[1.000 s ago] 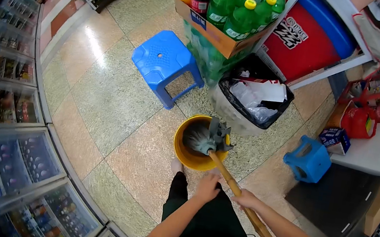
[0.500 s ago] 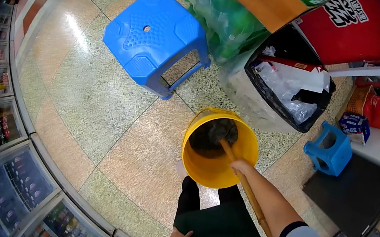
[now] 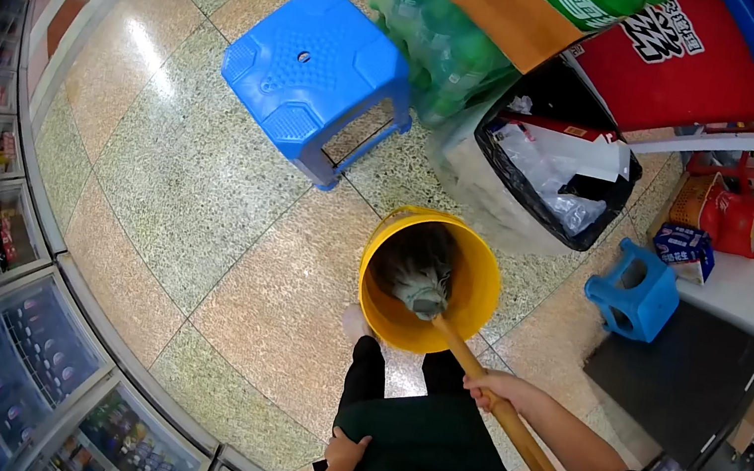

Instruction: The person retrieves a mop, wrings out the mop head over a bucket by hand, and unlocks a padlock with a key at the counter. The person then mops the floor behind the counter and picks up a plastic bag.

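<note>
In the head view, a yellow, round plastic bucket stands upright on the speckled beige and green tiled floor, just in front of the person's legs, presumably so that it is within easy reach. A grey, stringy mop head lies inside it, near the far and left part of the wall. Its long, round, yellow-brown wooden pole slants over the near rim towards the person's right side, which fits the right hand being the one that holds it. That hand's fingers are closed around the pole partway along, a place that probably lets the arm steer the mop head while the upper length runs back beside the body. The left hand is low, against the edge of a dark green cloth apron, its fingers bent; whether they pinch the cloth or only rest there, I cannot tell. Beyond the bucket stand a blue square plastic stool and, near the bucket's far right side, a pale bin lined with a black plastic bag, the bag folded over its rim, likely to hold it open.
</note>
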`<state>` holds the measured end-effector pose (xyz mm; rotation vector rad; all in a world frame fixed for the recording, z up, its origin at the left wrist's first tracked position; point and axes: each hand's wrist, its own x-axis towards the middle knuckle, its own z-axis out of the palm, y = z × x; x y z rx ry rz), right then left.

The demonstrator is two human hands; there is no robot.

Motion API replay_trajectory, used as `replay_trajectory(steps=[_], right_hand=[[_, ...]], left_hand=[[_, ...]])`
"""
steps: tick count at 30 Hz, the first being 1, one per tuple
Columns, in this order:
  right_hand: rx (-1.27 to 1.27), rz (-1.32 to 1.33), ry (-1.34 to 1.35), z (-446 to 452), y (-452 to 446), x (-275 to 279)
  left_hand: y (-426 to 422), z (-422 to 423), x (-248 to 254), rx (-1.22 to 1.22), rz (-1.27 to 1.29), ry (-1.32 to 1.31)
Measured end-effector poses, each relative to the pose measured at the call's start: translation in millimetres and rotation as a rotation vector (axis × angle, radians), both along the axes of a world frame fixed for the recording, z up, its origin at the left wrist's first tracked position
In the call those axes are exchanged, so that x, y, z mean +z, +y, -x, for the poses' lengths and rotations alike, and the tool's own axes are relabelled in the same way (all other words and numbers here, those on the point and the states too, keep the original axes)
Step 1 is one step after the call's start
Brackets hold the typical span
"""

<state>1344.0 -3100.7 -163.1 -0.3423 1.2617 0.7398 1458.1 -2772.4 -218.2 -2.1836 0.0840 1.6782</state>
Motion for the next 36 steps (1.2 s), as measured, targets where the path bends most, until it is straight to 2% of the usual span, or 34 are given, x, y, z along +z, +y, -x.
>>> replay_trajectory(steps=[1, 3, 6, 9, 10, 12, 14, 16, 19, 24, 27, 28, 30, 32, 33, 34, 35, 36], right_hand=[[-0.005, 0.000, 0.002, 2.5, 3.0, 15.9], [-0.172, -0.097, -0.010, 6.6, 8.1, 33.5], [-0.228, -0.086, -0.018, 14.0, 15.6, 20.8], [-0.191, 0.049, 0.066, 7.3, 19.3, -30.7], [-0.191, 0.043, 0.063, 3.6, 17.3, -52.0], [-0.126, 0.082, 0.032, -4.3, 9.1, -98.0], [-0.030, 0.006, -0.027, -11.1, -0.1, -155.4], [-0.014, 0.080, 0.011, -33.2, -6.6, -203.0], [0.119, 0.119, 0.014, -65.2, -13.1, -248.0], [0.170, 0.123, -0.049, -58.8, -7.4, -282.1], [0.293, 0.230, -0.137, -54.6, 4.7, -256.2], [0.379, 0.313, -0.148, -50.8, 7.9, -235.1], [0.346, 0.376, -0.099, -27.2, 10.9, -178.3], [0.298, 0.210, -0.075, -4.6, 4.6, -114.9], [0.277, 0.201, -0.054, 5.4, 6.2, -83.3], [0.258, 0.191, -0.035, 12.2, 7.6, -49.4], [0.252, 0.221, -0.066, 9.7, 8.9, -7.2], [0.244, 0.246, -0.099, 6.3, 12.3, 31.2]], left_hand=[[5.2, 3.0, 1.3, -0.005, 0.000, 0.002], [15.7, 7.9, 0.5, -0.060, 0.034, 0.012], [22.7, 11.1, 0.1, -0.074, 0.048, 0.004], [14.5, 14.0, 2.3, -0.082, 0.051, -0.089], [15.8, 17.2, 1.4, -0.082, 0.045, -0.092], [18.1, 24.0, -0.9, -0.100, 0.207, -0.258], [14.0, 24.2, -2.3, -0.089, 0.225, -0.281], [9.9, 22.0, -3.9, -0.016, 0.244, -0.294], [19.9, 22.6, -10.5, -0.022, 0.309, -0.348], [18.2, 21.0, -11.8, 0.015, 0.341, -0.377], [24.5, 24.3, -8.7, 0.021, 0.358, -0.397], [24.5, 23.9, -8.2, 0.005, 0.368, -0.393], [21.5, 23.7, -6.3, 0.084, 0.339, -0.369], [22.2, 25.6, -21.0, -0.013, 0.665, -0.415], [2.9, 22.3, -21.5, 0.045, 0.815, -0.425], [-29.3, 16.6, -15.7, 0.195, 0.853, -0.361], [-58.9, 10.1, -15.5, 0.588, 0.762, -0.042], [-82.1, 13.5, -26.9, 0.861, 0.719, 0.143]])
